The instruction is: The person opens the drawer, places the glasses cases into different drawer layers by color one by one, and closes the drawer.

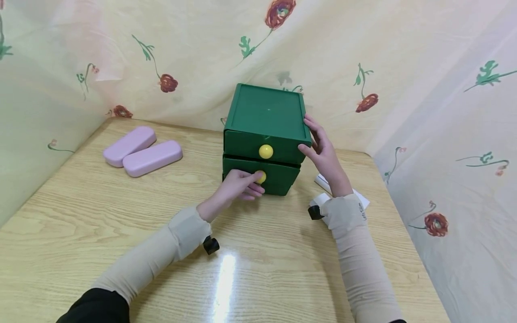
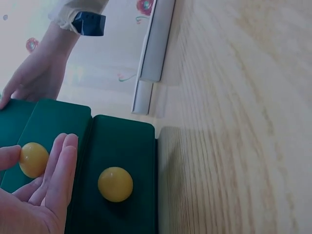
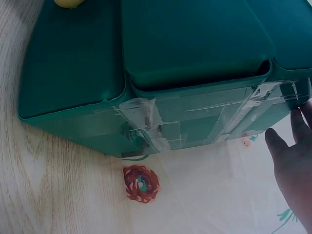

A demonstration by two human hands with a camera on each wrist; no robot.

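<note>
A green drawer cabinet (image 1: 266, 112) with round yellow knobs stands at the back of the wooden table. My left hand (image 1: 236, 186) pinches a lower knob (image 2: 34, 160) between thumb and fingers. Below that knob, the left wrist view shows another yellow knob (image 2: 115, 184) untouched; the upper knob (image 1: 265, 151) is free too. My right hand (image 1: 325, 154) rests against the cabinet's right side near the top, thumb at the front corner, fingers fairly straight. In the right wrist view, clear tape (image 3: 151, 122) runs along the cabinet's side, and a dark gap shows beside the middle drawer front (image 3: 195, 44).
Two lilac rounded cases (image 1: 152, 158) lie at the table's left, one partly against the other. White objects (image 1: 322, 181) lie beside and under my right wrist, partly hidden. A flowered cloth (image 1: 194, 58) hangs behind the table and along its sides.
</note>
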